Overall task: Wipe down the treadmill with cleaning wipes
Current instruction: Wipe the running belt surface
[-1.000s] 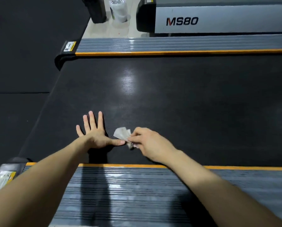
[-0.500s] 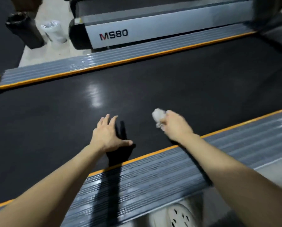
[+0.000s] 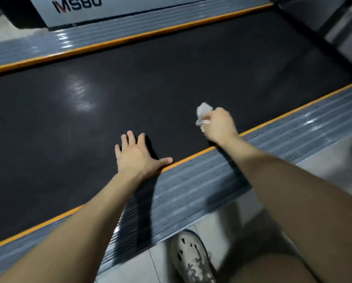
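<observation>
The treadmill (image 3: 191,58) lay crosswise before you, its black belt (image 3: 69,129) under both hands. Your right hand (image 3: 220,125) pinched a crumpled wipe (image 3: 204,110) over the belt, near the orange-edged side rail (image 3: 191,180). Your left hand (image 3: 136,158) lay flat on the belt, fingers straight and spread, thumb at the rail's edge.

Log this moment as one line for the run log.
left hand: flat on belt | right hand: grips wipe over belt | shoe: on floor beside rail
</observation>
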`<move>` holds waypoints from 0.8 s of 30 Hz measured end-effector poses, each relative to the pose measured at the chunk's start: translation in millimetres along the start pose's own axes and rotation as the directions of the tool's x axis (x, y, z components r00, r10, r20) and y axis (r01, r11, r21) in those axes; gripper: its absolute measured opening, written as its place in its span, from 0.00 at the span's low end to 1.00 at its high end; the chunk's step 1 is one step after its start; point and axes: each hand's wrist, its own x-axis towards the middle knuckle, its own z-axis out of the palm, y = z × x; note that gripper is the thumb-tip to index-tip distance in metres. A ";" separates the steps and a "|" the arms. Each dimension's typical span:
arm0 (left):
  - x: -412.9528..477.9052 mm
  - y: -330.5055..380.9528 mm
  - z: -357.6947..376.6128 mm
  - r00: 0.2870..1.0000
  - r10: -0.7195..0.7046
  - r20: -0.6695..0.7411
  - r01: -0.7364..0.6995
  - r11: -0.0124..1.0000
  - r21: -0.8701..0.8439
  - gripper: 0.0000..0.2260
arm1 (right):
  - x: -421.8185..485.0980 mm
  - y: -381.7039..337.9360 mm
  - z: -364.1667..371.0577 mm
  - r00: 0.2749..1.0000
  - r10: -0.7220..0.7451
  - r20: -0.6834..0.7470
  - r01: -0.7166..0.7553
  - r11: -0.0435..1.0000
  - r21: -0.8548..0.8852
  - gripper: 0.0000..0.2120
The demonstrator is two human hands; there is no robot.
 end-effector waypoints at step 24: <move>30.0 55.9 -7.8 0.952 -0.270 0.144 0.257 0.961 0.101 0.66 | 9.7 22.0 -2.7 0.727 -0.608 0.319 0.580 0.792 0.188 0.09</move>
